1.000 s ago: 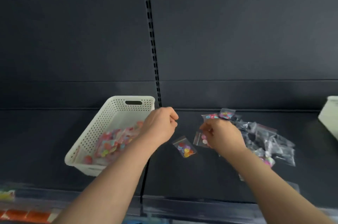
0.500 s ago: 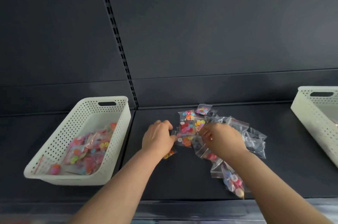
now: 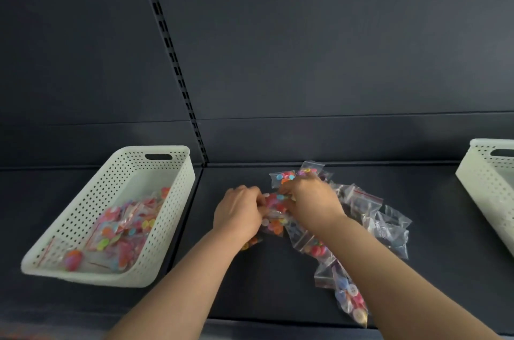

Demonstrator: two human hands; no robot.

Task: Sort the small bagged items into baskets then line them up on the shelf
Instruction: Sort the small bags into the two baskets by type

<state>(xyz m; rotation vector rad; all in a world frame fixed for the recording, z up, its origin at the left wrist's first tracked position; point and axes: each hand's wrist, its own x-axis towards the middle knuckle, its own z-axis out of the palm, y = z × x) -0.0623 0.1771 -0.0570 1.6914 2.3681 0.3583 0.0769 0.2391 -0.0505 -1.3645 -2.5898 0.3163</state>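
A heap of small clear bags [image 3: 370, 217] holding coloured buttons and dark bits lies in the middle of the dark shelf [image 3: 264, 278]. My left hand [image 3: 237, 213] and my right hand [image 3: 308, 200] meet at the heap's left end, fingers curled round bags of bright buttons [image 3: 275, 217]. One more bag peeks out under my left wrist. To the left stands a white perforated basket [image 3: 172, 200] with several colourful bags inside. A second white basket [image 3: 484, 186] is cut off at the right edge.
The shelf's dark back panel [image 3: 306, 47] rises behind, with a slotted upright [image 3: 178, 72] running down it. Bare shelf lies between the left basket and the heap. The shelf's front lip [image 3: 278, 324] runs along the bottom.
The view has swung down and right, bringing the right basket into sight. Both hands have closed in on the heap's left end, and the lone bag now lies under my left wrist.
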